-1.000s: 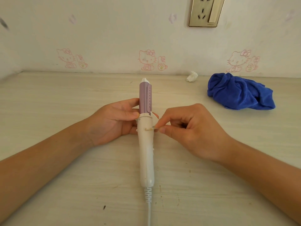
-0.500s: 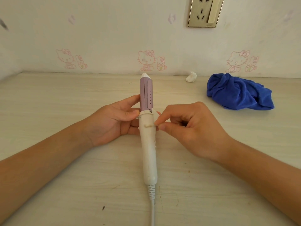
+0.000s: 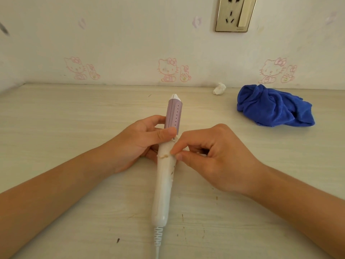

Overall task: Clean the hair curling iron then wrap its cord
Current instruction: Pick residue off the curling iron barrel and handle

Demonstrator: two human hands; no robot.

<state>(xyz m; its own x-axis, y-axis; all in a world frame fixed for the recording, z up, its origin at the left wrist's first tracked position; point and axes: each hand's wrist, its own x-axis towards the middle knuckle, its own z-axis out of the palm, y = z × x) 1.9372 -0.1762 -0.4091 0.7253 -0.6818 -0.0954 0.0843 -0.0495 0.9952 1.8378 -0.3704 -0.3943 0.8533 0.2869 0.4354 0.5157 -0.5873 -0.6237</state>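
A hair curling iron (image 3: pixel 164 184) with a white handle and a purple barrel lies lengthwise on the table, tip pointing at the wall. My left hand (image 3: pixel 138 144) grips it where handle meets barrel, thumb on top. My right hand (image 3: pixel 209 157) pinches a yellowish strip of residue (image 3: pixel 165 156) stuck across the upper handle, thumb and forefinger at its right end. The white cord (image 3: pixel 157 242) leaves the handle's base and runs off the bottom edge.
A crumpled blue cloth (image 3: pixel 274 107) lies at the back right of the pale wooden table (image 3: pixel 56 137). A small white wad (image 3: pixel 219 88) sits by the wall. A wall socket (image 3: pixel 235 14) is above.
The iron has tilted slightly, its base swinging left. My right hand's pinch stays on the strip at the handle. My left thumb has slid further over the barrel.
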